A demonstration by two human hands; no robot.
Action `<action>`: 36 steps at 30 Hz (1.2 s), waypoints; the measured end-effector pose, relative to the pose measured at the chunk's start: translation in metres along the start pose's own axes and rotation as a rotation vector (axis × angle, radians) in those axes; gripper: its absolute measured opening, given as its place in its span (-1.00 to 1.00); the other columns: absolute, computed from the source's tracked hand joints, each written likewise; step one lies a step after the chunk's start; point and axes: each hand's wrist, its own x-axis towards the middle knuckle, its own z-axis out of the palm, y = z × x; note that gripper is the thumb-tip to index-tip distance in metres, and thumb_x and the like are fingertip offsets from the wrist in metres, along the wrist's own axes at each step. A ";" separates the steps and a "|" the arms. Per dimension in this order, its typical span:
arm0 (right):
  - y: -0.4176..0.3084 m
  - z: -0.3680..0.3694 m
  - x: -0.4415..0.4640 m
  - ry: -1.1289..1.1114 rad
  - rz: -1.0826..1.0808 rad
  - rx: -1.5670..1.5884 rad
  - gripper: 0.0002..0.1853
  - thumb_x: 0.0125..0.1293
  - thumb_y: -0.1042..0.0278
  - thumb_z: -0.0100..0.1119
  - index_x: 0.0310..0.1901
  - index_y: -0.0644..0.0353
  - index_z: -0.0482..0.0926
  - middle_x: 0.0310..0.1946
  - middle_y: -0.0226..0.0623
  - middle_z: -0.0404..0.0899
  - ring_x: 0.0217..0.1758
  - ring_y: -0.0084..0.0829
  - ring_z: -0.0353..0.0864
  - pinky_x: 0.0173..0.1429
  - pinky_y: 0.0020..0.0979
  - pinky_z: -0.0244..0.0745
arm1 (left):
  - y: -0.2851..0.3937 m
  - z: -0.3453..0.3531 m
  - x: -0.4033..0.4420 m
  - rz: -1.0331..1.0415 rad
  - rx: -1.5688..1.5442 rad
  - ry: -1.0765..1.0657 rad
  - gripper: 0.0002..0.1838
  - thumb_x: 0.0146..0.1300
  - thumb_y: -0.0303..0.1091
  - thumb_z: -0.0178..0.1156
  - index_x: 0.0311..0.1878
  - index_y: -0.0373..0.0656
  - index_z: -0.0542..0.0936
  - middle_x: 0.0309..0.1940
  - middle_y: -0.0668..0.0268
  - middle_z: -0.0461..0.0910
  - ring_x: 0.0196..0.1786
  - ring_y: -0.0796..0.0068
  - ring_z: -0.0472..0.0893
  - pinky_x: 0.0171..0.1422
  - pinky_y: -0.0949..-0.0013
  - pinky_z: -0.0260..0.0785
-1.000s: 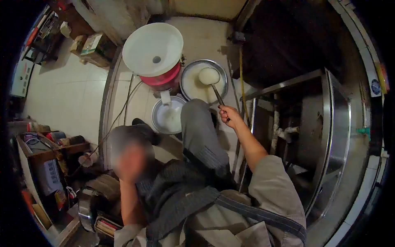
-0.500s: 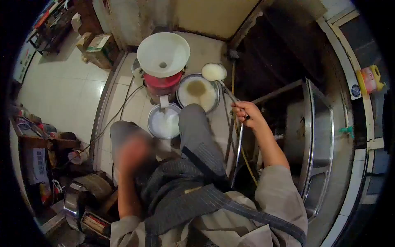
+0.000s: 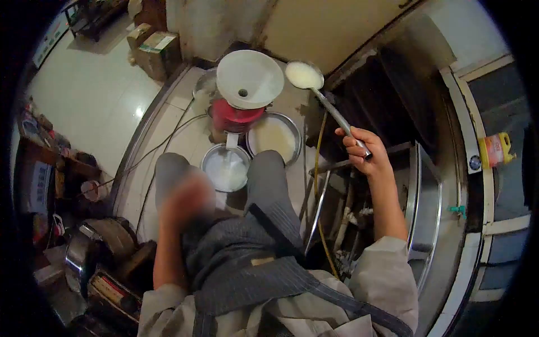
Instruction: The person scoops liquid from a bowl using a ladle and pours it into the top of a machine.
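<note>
My right hand (image 3: 368, 150) is closed round the handle of a long metal ladle (image 3: 332, 109). The ladle's bowl, full of pale creamy liquid, is raised just right of a wide white funnel-shaped bowl (image 3: 252, 73) with a hole at its bottom. That bowl tops a red machine (image 3: 233, 115), whose white spout (image 3: 232, 140) points down over a metal pot (image 3: 205, 172) with white liquid inside. Beside it stands a larger round pan (image 3: 298, 135) of pale yellowish liquid. My left hand (image 3: 188, 196) is over my left knee, blurred, so its fingers cannot be made out.
A cable (image 3: 151, 151) runs across the floor on the left. Cardboard boxes (image 3: 159, 53) stand at the back left. To the right are a metal frame (image 3: 414, 191), a yellow hose (image 3: 315, 168) and a yellow jug (image 3: 497, 150). Machinery (image 3: 104, 241) sits at my lower left.
My right hand has raised the filled ladle from beside the larger pan to about the height of the white bowl. The view has shifted slightly. My left hand stays near my left knee.
</note>
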 end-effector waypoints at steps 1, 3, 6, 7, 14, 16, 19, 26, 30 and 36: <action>0.000 0.005 0.003 -0.008 0.010 -0.011 -0.68 0.48 0.28 -0.01 0.03 0.43 0.46 -0.51 -0.42 0.47 -0.71 -0.74 0.27 -0.69 -0.62 0.16 | -0.005 0.003 -0.004 -0.031 -0.077 -0.005 -0.77 0.32 -0.30 0.14 0.00 -0.10 0.55 -0.22 0.31 0.63 -0.20 0.40 0.62 -0.04 0.32 0.48; 0.004 0.017 0.008 -0.043 0.024 0.037 -0.66 0.49 0.28 -0.03 0.04 0.44 0.46 -0.51 -0.40 0.47 -0.72 -0.73 0.27 -0.70 -0.61 0.18 | 0.008 0.000 0.004 -0.281 -0.670 -0.089 -0.73 0.37 -0.26 0.10 0.05 -0.15 0.51 -0.21 0.24 0.63 -0.24 0.41 0.62 -0.08 0.35 0.49; 0.016 0.025 0.021 -0.079 0.024 0.035 -0.65 0.49 0.27 -0.02 0.05 0.45 0.46 -0.51 -0.40 0.46 -0.73 -0.73 0.26 -0.71 -0.61 0.20 | -0.002 -0.004 0.016 -0.542 -1.504 -0.254 -0.64 0.42 -0.17 0.05 0.12 -0.21 0.45 -0.19 0.12 0.62 -0.29 0.38 0.62 -0.15 0.34 0.51; 0.019 0.032 0.022 -0.054 0.025 0.011 -0.65 0.49 0.27 -0.01 0.06 0.45 0.46 -0.52 -0.40 0.45 -0.73 -0.72 0.26 -0.71 -0.61 0.20 | -0.009 -0.003 0.017 -0.577 -1.814 -0.357 -0.59 0.44 -0.12 0.03 0.15 -0.24 0.42 -0.18 0.05 0.62 -0.32 0.36 0.62 -0.18 0.33 0.52; 0.042 0.048 0.031 -0.034 0.034 -0.121 -0.65 0.46 0.27 0.04 0.06 0.43 0.46 -0.52 -0.42 0.45 -0.72 -0.72 0.26 -0.71 -0.60 0.19 | -0.016 0.001 0.014 -0.557 -1.818 -0.350 -0.51 0.41 -0.06 0.07 0.19 -0.27 0.42 -0.14 -0.03 0.59 -0.40 0.32 0.59 -0.20 0.31 0.53; 0.047 0.054 0.030 -0.003 0.039 -0.159 -0.65 0.46 0.26 0.05 0.05 0.42 0.47 -0.52 -0.43 0.45 -0.72 -0.73 0.27 -0.71 -0.60 0.19 | -0.020 0.003 0.013 -0.495 -1.837 -0.360 -0.50 0.40 -0.05 0.07 0.20 -0.27 0.41 -0.13 -0.04 0.58 -0.39 0.31 0.60 -0.20 0.32 0.53; 0.049 0.054 0.032 0.032 0.033 -0.217 -0.66 0.45 0.25 0.07 0.04 0.40 0.48 -0.52 -0.44 0.44 -0.72 -0.74 0.27 -0.72 -0.60 0.18 | -0.022 0.005 0.013 -0.499 -1.826 -0.362 -0.50 0.40 -0.05 0.08 0.20 -0.27 0.41 -0.13 -0.05 0.58 -0.39 0.30 0.61 -0.21 0.33 0.52; 0.051 0.051 0.035 0.044 0.010 -0.264 -0.66 0.43 0.25 0.11 0.03 0.38 0.48 -0.56 -0.47 0.42 -0.73 -0.73 0.25 -0.72 -0.60 0.17 | -0.021 0.003 0.014 -0.530 -1.770 -0.367 -0.48 0.38 -0.02 0.08 0.19 -0.26 0.39 -0.11 0.02 0.58 -0.35 0.32 0.63 -0.21 0.31 0.55; 0.053 0.055 0.031 0.052 0.014 -0.248 -0.66 0.43 0.25 0.11 0.02 0.40 0.47 -0.56 -0.47 0.42 -0.73 -0.73 0.26 -0.71 -0.61 0.18 | -0.020 0.002 0.013 -0.554 -1.790 -0.362 -0.47 0.39 0.00 0.07 0.19 -0.26 0.39 -0.13 0.03 0.58 -0.38 0.34 0.62 -0.23 0.32 0.55; 0.056 0.050 0.034 0.031 -0.031 -0.235 -0.64 0.47 0.27 0.07 0.06 0.45 0.46 -0.53 -0.42 0.46 -0.72 -0.73 0.29 -0.71 -0.61 0.20 | -0.024 0.004 0.013 -0.538 -1.764 -0.355 -0.46 0.38 0.04 0.08 0.18 -0.24 0.41 -0.14 0.04 0.58 -0.38 0.39 0.60 -0.24 0.36 0.53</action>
